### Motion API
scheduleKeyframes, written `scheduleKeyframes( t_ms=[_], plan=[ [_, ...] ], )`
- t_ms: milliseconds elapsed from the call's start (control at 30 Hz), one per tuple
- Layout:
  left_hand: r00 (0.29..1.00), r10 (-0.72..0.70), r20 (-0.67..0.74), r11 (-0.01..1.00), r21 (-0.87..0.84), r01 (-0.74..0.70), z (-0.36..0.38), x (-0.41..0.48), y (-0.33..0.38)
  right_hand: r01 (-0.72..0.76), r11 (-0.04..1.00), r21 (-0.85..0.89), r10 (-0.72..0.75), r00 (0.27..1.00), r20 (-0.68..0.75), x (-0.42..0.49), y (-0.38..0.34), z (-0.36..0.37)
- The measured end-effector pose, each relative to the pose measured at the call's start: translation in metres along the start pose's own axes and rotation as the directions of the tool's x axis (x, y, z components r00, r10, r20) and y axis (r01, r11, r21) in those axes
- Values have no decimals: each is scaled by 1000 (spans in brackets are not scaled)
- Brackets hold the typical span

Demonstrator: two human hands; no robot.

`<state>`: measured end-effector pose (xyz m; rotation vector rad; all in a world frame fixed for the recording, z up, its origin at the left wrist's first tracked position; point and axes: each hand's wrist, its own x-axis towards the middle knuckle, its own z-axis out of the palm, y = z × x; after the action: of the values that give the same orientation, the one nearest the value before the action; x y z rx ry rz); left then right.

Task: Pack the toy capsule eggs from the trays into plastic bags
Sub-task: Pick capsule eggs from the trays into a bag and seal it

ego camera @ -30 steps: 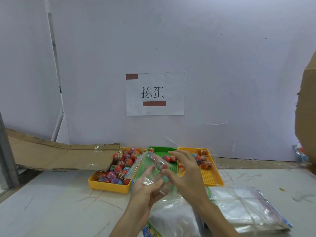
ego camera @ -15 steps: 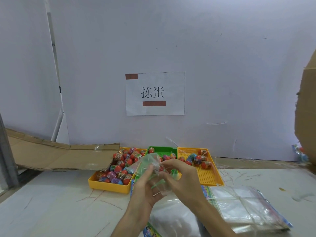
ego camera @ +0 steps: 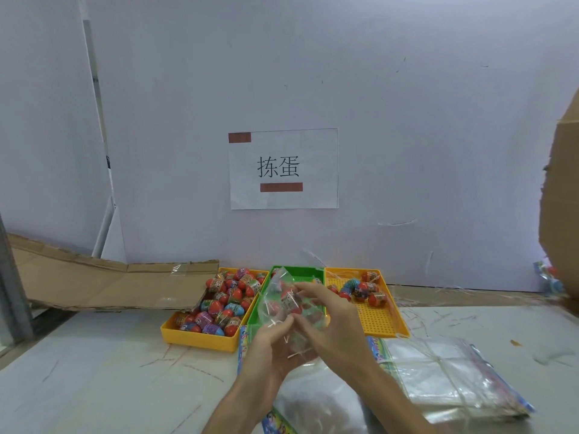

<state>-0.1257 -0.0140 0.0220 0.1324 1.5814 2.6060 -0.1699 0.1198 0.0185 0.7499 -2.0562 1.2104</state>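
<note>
A clear plastic bag (ego camera: 279, 296) with a few toy capsule eggs inside is held up over the green tray (ego camera: 300, 272). My left hand (ego camera: 269, 343) pinches its lower edge. My right hand (ego camera: 329, 321) grips the bag from the right, fingers curled over it. The left yellow tray (ego camera: 197, 338) is piled with several red, blue and purple eggs (ego camera: 225, 302). The right yellow tray (ego camera: 379, 324) has several eggs (ego camera: 363, 288) at its far end.
A tied stack of empty plastic bags (ego camera: 448, 380) lies at the right front. More clear bags (ego camera: 316, 402) lie under my forearms. Flattened cardboard (ego camera: 94, 283) leans at the left, a cardboard box (ego camera: 564, 214) at the right edge. A paper sign (ego camera: 283, 169) hangs on the wall.
The long bag has been gathered up and bunched between both hands. My right hand has come down from the bag's top to its side, closer to my left hand.
</note>
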Motion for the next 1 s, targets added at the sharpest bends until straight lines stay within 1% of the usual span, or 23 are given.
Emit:
scheduleKeyframes(
  t_ms=[100,200,300,333,433,533,700,800,867,900,1000],
  plan=[
    [1000,17,21,999,38,-18,3,-3,2,-3,1000,22,5,997,-76,1,1,0],
    [996,56,-71,998,35,-53,1,-1,3,0,1000,24,2,996,-84,0,0,1],
    [974,110,-197,994,22,-108,-1,2,3,12,1000,23,-10,997,-81,-1,-1,3],
    [967,128,-219,992,34,-124,-2,3,2,11,1000,27,-9,997,-75,-1,-1,3],
    [954,183,-238,980,127,-156,-2,5,-2,15,999,36,-13,998,-61,-1,-1,4],
    [934,244,-260,955,231,-185,-1,6,-5,32,999,29,-29,996,-86,-2,0,6],
    [916,327,-235,897,383,-222,-2,7,-9,75,995,72,-63,986,-155,-3,-4,8],
    [907,364,-212,871,423,-251,-2,5,-11,92,993,76,-78,984,-161,-5,-4,8],
    [912,368,-183,878,392,-276,-2,4,-10,100,992,80,-84,981,-177,-5,-4,8],
    [920,351,-173,899,336,-280,-1,3,-8,109,990,86,-91,978,-186,-5,-5,7],
    [960,258,-109,966,54,-254,0,1,0,135,985,108,-112,974,-197,-5,-7,7]
  ],
)
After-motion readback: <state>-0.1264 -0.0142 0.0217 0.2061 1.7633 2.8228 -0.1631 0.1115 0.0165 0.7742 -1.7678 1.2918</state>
